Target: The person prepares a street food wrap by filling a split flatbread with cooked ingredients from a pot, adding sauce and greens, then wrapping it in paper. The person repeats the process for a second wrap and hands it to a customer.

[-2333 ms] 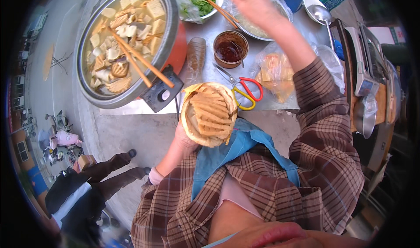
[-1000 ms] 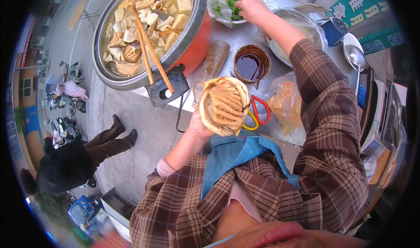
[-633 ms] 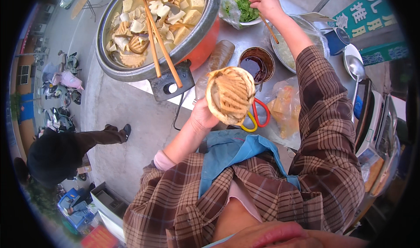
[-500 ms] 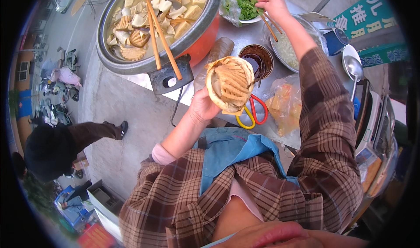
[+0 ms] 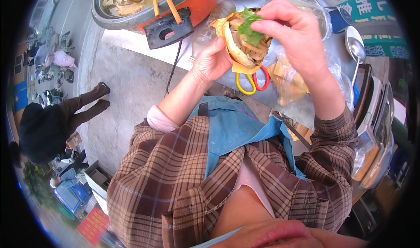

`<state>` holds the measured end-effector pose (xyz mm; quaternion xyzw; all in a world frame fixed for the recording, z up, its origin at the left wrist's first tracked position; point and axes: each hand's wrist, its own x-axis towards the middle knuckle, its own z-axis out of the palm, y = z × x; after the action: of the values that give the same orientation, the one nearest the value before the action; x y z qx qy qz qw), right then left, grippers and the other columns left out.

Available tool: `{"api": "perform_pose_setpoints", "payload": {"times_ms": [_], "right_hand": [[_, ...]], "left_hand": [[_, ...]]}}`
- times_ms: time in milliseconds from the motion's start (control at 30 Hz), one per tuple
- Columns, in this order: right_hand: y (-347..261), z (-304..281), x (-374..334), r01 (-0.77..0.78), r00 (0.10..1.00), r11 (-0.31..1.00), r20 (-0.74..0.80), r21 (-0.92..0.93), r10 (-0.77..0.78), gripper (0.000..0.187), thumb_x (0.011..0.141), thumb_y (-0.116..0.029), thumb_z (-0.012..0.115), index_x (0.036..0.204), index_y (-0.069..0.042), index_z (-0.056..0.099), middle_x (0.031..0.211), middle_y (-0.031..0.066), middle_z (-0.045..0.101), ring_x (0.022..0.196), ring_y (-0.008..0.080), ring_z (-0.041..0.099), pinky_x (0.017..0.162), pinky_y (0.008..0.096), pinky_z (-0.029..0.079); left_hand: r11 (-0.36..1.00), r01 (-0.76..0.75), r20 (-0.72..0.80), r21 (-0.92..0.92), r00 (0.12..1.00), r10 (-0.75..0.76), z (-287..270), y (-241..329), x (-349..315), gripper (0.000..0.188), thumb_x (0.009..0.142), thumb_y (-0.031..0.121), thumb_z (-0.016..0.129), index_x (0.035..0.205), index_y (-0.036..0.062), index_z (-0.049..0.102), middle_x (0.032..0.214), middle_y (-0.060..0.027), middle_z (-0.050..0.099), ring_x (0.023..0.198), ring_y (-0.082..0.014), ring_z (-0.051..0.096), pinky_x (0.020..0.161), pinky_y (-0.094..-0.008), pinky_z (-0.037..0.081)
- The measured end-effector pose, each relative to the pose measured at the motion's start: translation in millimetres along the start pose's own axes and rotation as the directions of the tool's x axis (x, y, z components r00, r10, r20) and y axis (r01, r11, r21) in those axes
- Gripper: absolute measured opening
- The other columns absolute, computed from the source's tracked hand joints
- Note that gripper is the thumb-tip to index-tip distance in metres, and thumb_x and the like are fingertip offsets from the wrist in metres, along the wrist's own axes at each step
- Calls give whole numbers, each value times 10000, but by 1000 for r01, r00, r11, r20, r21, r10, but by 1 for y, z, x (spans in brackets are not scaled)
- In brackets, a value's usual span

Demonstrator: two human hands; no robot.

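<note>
Cupped in my left hand (image 5: 212,63) is a split round flatbread (image 5: 236,49) in a piece of yellowish paper, its opening turned upward. Ridged brown slices, which look like tofu, fill it. The thumb and fingers of my right hand (image 5: 302,36) pinch a sprig of green leafy herb, like cilantro (image 5: 250,27), right over the filling. Whether the leaves rest on the filling, I cannot tell. Just below the bread lie scissors (image 5: 267,78) with one red and one yellow handle. My hands and the bread mostly cover the dark sauce bowl behind them.
A big orange pot (image 5: 202,7) of broth and food stands far left, with chopsticks (image 5: 169,3) across its rim and a black handle (image 5: 181,31) jutting out. Right are a plastic bag (image 5: 291,88) and a ladle (image 5: 358,51) in a white bowl. A person (image 5: 41,130) walks at left.
My right hand has come from the bowl of greens back to the bread, bringing a herb sprig. The bread has tilted toward the right hand. The view has shifted, so the pot sits higher.
</note>
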<state>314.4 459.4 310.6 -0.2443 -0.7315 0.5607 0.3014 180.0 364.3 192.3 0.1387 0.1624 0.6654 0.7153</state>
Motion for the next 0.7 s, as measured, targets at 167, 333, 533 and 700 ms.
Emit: {"api": "perform_pose_setpoints", "payload": {"times_ms": [167, 333, 533, 700], "right_hand": [[-6, 8, -20, 74, 997, 907, 0, -415, -81, 133, 699, -96, 672, 773, 12, 653, 705, 70, 534, 721, 210, 550, 665, 315, 443], [-12, 19, -26, 358, 928, 559, 219, -748, -301, 101, 661, -85, 641, 726, -8, 636, 704, 93, 543, 756, 268, 550, 696, 365, 446], [-17, 25, -25, 186, 982, 734, 154, -653, -112, 59, 675, -70, 619, 712, -26, 633, 713, 99, 551, 694, 279, 573, 644, 385, 465], [-10, 40, -29, 210, 978, 801, 128, -561, -167, 73, 667, -52, 629, 704, -10, 583, 742, 116, 554, 699, 302, 574, 624, 376, 471]], "left_hand": [[1000, -5, -5, -4, 1000, 5, 6, -8, -7, 699, 772, 286, 692, 1321, 42, 335, 1272, -77, 480, 1167, -205, 476, 988, -377, 387], [1000, -5, -10, 2, 1000, 5, 2, -9, -15, 661, 778, 231, 689, 1312, 46, 346, 1227, -66, 514, 1133, -202, 504, 985, -374, 390], [999, 36, -26, -6, 999, -36, -6, -5, -14, 669, 770, 215, 690, 1315, 49, 338, 1246, -74, 492, 1150, -205, 486, 1002, -379, 370], [998, 60, -98, 3, 993, -60, -12, -6, -35, 732, 728, 222, 713, 1324, 51, 325, 1277, -85, 463, 1193, -225, 448, 1034, -386, 333]]}}
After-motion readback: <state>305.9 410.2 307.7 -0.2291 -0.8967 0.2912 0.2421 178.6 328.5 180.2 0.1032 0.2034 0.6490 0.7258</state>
